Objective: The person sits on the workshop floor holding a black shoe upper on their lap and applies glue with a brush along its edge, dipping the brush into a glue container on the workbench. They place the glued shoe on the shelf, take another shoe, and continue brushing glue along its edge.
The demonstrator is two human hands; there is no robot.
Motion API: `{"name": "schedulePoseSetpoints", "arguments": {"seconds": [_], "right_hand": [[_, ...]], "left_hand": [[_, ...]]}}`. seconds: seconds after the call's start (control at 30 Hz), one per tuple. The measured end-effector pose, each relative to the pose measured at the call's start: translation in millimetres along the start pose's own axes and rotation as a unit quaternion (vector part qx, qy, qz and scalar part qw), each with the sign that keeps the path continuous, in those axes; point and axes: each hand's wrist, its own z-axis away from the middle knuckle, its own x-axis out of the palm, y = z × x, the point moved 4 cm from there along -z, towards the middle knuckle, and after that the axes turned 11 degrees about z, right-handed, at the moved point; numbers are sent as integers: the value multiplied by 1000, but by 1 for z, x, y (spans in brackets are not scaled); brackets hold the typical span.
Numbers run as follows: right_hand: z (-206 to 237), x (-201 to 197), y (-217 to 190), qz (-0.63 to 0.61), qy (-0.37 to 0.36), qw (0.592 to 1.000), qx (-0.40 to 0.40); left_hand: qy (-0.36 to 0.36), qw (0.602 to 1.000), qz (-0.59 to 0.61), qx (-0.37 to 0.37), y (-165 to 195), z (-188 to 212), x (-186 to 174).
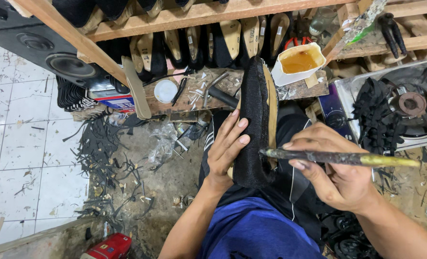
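Left hand (227,144) gripping black shoe (252,129), right hand (336,172) clasping glue brush (338,157), white glue tub (299,62) behind

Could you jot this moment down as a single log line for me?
left hand: steadies black shoe upper on lap | right hand: holds brush, tip at shoe's edge | glue tub on bench, open
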Motion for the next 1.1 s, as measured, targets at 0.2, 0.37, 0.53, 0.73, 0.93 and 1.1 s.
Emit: {"name": "schedulePoseSetpoints", "arguments": {"seconds": [0.2, 0.37, 0.53, 0.73, 0.93, 1.1], "right_hand": [[-1, -1, -7, 5, -12, 1000, 2], [-5, -1, -11, -5, -5, 999, -44], [-9, -3, -11, 8, -17, 996, -84], [-6, -6, 0, -27, -56, 995, -79], [-12, -40, 100, 39, 80, 982, 167], [-31, -15, 245, 259, 67, 948, 171]], "left_hand": [[10, 1000, 9, -12, 1, -2, 1], [1, 999, 32, -39, 6, -5, 1], [-16, 994, 77, -76, 9, -3, 2], [-3, 991, 84, -104, 0, 5, 6], [39, 977, 103, -181, -9, 22, -6], [78, 970, 73, -219, -9, 37, -14]]}}
